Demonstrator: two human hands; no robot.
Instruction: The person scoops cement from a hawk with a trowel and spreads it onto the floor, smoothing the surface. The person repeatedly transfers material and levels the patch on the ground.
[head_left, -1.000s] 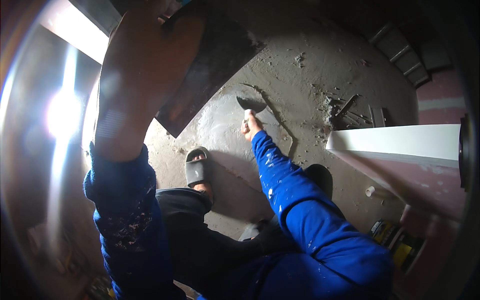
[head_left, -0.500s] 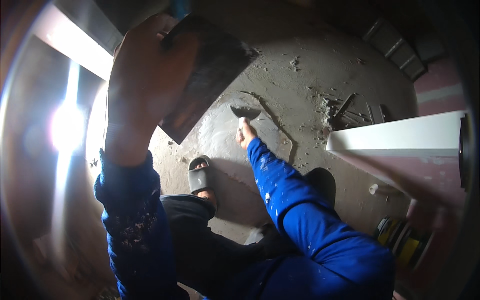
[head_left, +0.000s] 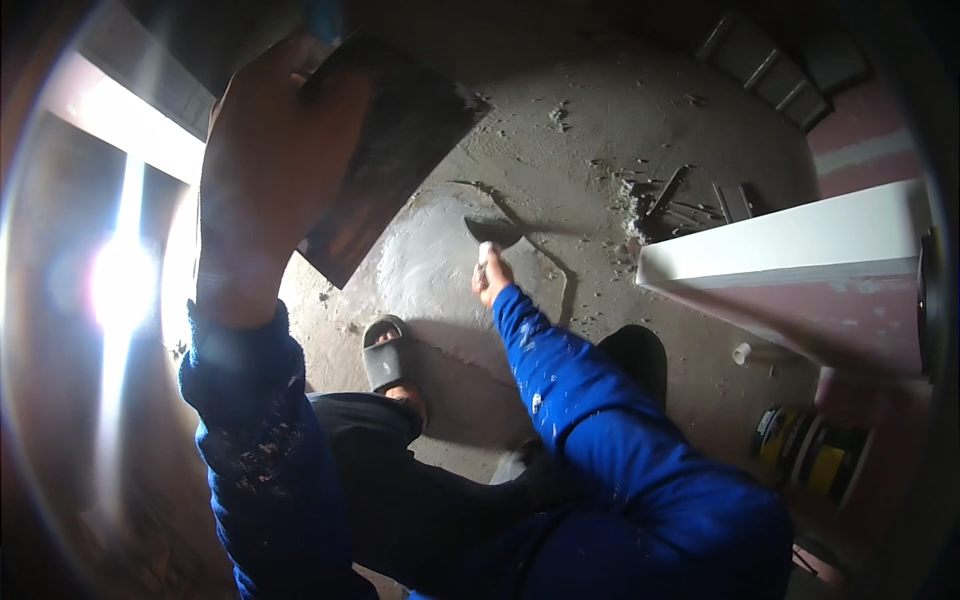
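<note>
My left hand (head_left: pixel 270 170), raised close at the upper left, is closed round a wide finishing knife with a broad dark blade (head_left: pixel 405 135). A bit of blue at the top edge looks like its handle. Farther down, my right hand (head_left: pixel 490 282) grips the pale handle of a putty knife, whose dark blade (head_left: pixel 493 232) points away from me. That blade is above or against a smooth, pale grey patch (head_left: pixel 415 240) on the floor; contact is hard to tell. Both sleeves are blue with white specks.
My slippered foot (head_left: pixel 385 352) stands near the patch. Scraps and strips (head_left: pixel 665 205) litter the floor to the right. A white-topped ledge (head_left: pixel 780 250) juts in over pink board. Beyond lies a ladder-like frame (head_left: pixel 765 72). Yellow-and-black rolls (head_left: pixel 815 450) sit lower right; a bright lamp (head_left: pixel 125 283) glares left.
The whole view has shifted slightly, so the floor scraps and ledge sit farther left. The raised knife appears slightly farther left too. Both hands keep their holds; the putty knife is turned a little.
</note>
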